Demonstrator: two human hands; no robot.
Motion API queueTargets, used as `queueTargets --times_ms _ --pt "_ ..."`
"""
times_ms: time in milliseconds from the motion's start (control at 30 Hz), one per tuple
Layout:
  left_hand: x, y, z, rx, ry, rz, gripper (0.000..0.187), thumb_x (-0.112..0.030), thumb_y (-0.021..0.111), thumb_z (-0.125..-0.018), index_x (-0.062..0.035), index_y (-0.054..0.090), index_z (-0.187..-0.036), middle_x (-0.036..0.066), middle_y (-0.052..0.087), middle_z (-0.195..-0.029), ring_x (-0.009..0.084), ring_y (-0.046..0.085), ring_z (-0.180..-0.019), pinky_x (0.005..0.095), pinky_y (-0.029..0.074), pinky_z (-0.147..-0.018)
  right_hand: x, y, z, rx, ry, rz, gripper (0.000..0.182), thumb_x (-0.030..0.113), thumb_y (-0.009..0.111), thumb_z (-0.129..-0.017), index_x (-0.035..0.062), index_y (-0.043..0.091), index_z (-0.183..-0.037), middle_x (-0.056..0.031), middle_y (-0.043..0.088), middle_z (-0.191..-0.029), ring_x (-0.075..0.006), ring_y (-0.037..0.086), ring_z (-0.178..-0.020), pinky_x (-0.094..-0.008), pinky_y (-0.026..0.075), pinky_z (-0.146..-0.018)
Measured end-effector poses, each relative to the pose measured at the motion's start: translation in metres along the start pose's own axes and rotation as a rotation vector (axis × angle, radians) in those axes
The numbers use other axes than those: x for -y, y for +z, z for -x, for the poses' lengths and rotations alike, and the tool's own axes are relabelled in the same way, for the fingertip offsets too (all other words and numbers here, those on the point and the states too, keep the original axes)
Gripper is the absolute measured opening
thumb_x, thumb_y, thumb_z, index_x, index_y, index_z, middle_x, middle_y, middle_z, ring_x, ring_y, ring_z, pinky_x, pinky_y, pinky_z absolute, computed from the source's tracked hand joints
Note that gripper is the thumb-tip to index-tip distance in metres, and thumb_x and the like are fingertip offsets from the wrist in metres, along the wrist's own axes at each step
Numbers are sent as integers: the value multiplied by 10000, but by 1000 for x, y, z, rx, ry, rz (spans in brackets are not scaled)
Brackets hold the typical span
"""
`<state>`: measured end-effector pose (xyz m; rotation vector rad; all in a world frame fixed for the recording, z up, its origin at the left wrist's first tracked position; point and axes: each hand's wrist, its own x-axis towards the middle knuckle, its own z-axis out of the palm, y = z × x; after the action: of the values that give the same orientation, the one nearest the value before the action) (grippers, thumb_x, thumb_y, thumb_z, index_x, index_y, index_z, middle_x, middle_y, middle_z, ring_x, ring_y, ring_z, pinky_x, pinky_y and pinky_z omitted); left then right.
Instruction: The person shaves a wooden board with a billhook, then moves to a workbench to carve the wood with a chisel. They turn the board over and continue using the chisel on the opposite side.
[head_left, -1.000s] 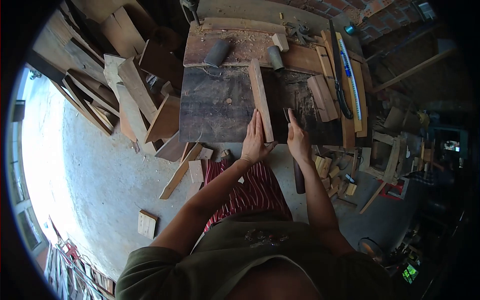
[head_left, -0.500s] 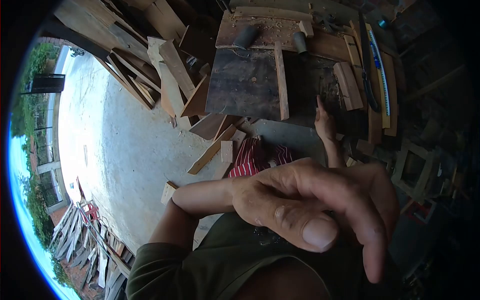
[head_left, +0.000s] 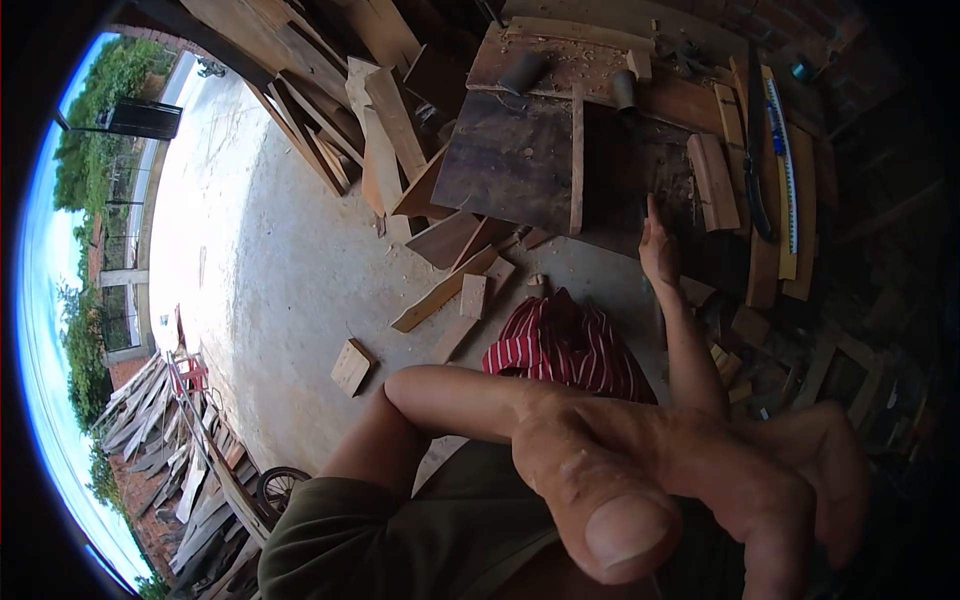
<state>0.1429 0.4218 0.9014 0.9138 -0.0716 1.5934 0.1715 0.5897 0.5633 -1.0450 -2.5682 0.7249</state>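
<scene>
Head view: one left hand [head_left: 680, 470] raised close to camera, open, fingers bent. One right hand [head_left: 660, 252] at near edge of dark-topped table [head_left: 510, 165], index finger extended; grip unclear. On table: one long pale wooden strip [head_left: 577, 165], two grey cylinders [head_left: 624, 92] at far side.

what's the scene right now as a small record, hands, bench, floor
left hand: raised close to the camera, nothing visible in it
right hand: at the near side of the workbench, index finger pointing forward; grip unclear
on bench: narrow wood strip, two dark cylinders, wood shavings, long marked strip at right
floor: loose wood block
left of bench: leaning boards
</scene>
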Motion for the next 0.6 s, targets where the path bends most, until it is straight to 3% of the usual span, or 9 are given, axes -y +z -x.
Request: queueTargets --times_ms 133,233,600 --pt "16 -1 -5 -18 2 -24 568 -483 464 -1007 18 567 -1255 149 510 -1212 253 476 -1155 373 394 -974 0 -4 -1 23 -14 21 522 201 457 -1019 223 332 -1525 -233 688 -877 -426 676 -804 -504 535 -669" --pt "42 3 -9 -32 4 -40 587 -497 460 -1004 18 550 -1271 152 497 -1231 255 471 -1166 377 396 -978 6 -11 -1 166 103 8 519 202 456 -1019 223 338 -1523 -227 690 -880 -425 677 -792 -501 537 -661" --pt "43 -12 -15 -40 5 -37 663 -551 444 -991 17 489 -1330 163 450 -1301 263 453 -1207 390 402 -992 -8 2 -1 34 -45 -38 498 215 463 -1015 215 372 -1505 -220 697 -946 -425 678 -823 -506 535 -676"
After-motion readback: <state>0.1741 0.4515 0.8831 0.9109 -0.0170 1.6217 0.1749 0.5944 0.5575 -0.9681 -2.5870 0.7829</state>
